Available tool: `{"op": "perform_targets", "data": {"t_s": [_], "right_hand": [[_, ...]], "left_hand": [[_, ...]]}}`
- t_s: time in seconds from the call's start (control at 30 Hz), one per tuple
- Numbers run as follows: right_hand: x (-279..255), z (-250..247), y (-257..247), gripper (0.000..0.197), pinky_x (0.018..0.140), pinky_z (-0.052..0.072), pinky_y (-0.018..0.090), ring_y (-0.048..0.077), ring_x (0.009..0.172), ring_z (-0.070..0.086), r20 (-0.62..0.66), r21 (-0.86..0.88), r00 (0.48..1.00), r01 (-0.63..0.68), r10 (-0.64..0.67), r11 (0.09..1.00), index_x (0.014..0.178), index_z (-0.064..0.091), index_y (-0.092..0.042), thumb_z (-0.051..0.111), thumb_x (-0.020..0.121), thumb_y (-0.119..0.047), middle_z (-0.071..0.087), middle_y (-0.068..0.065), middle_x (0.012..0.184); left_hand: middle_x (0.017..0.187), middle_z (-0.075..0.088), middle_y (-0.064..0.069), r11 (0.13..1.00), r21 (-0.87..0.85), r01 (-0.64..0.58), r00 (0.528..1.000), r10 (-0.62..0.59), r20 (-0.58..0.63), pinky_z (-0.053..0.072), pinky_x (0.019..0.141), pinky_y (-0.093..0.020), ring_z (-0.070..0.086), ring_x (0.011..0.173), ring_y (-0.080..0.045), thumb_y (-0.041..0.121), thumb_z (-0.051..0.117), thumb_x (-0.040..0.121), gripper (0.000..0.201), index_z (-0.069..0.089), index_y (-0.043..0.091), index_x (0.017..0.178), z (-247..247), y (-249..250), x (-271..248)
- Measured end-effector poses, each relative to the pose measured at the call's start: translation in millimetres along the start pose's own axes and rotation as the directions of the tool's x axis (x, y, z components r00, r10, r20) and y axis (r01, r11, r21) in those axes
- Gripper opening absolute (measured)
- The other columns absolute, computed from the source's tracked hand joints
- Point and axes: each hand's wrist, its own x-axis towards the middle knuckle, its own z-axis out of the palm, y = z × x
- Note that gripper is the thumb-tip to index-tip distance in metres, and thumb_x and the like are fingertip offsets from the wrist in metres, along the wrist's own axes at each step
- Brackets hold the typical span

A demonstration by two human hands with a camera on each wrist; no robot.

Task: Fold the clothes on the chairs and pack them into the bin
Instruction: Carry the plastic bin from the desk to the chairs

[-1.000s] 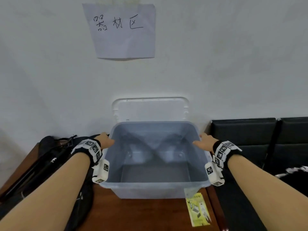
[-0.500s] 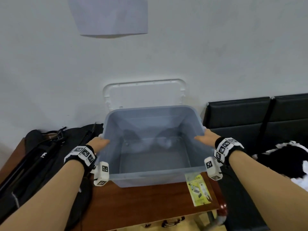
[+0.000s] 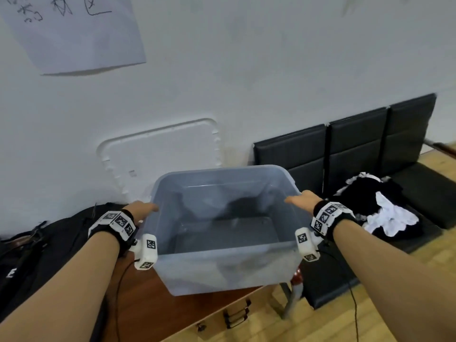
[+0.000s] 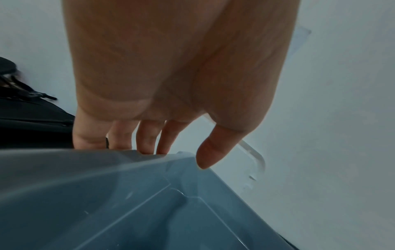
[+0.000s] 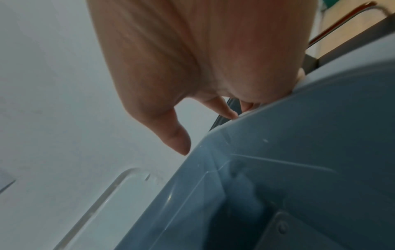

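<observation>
Both hands grip the empty translucent bin point(image 3: 223, 245) by its side rims, carrying it w/ its far end tipped up, over the near edge of the wooden desk point(image 3: 158, 314). Left hand point(image 3: 140, 209): fingers point(image 4: 147, 140) curl down over the rim's outer lip, thumb free above the inner edge. Right hand point(image 3: 302, 201): same hold on the opposite rim, only a couple of fingertips point(image 5: 229, 114) show hooked over, thumb off the plastic.

Clothes to fold: black-and-white garment point(image 3: 380, 211) heaped on the black chairs point(image 3: 357, 154), just right of the right hand, nothing in the bin yet.

Risks, as I judge them:
- Grip is fingertip-only on smooth rim, so a tilt or jolt could slip one side and drop the bin.
- Bin bottom looks close to desk edge; may clip it when swinging right.
- Wrist cables point(image 3: 355, 314) dangle and could snag.
- Lid point(image 3: 160, 156) leans on the wall beyond the hands and could topple if bumped.
- Black bag point(image 3: 37, 255) sits left of left hand, elbow could catch it.
</observation>
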Motion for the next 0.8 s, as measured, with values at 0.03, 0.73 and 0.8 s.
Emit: {"op": "perform_targets", "data": {"t_s": [0.03, 0.73, 0.8], "right_hand": [[-8.1, -11.7, 13.4, 0.052, 0.085, 0.052, 0.036, 0.034, 0.108, 0.065, -0.008, 0.013, 1.0, -0.018, 0.018, 1.0, 0.124, 0.062, 0.001, 0.072, 0.09, -0.038, 0.066, 0.017, 0.117], [-277.4, -196.9, 500.5, 0.06, 0.099, 0.054, 0.046, 0.037, 0.11, 0.066, -0.261, 0.464, 0.787, -0.405, 0.559, 0.787, 0.13, 0.06, -0.004, 0.073, 0.085, -0.042, 0.068, 0.017, 0.122], [-293.7, -203.3, 541.7, 0.061, 0.096, 0.056, 0.046, 0.035, 0.103, 0.069, -0.254, 0.476, 0.762, -0.438, 0.596, 0.762, 0.121, 0.065, -0.008, 0.074, 0.076, -0.048, 0.07, 0.014, 0.111]], "left_hand": [[0.11, 0.06, -0.025, 1.0, 0.023, -0.018, 1.0, 0.018, 0.005, 0.047, 0.079, -0.039, 0.059, 0.094, -0.038, 0.017, 0.065, 0.098, 0.03, 0.058, -0.008, 0.113, 11.1, 13.8, -14.7], [0.114, 0.067, -0.027, 0.733, 0.45, -0.51, 0.858, 0.395, 0.329, 0.044, 0.079, -0.037, 0.063, 0.099, -0.04, 0.025, 0.061, 0.098, 0.038, 0.066, -0.01, 0.113, 430.9, 147.2, -265.4], [0.111, 0.066, -0.024, 0.705, 0.459, -0.541, 0.837, 0.393, 0.381, 0.045, 0.078, -0.036, 0.061, 0.093, -0.036, 0.026, 0.061, 0.097, 0.037, 0.065, -0.008, 0.113, 472.0, 151.5, -286.4]]}}
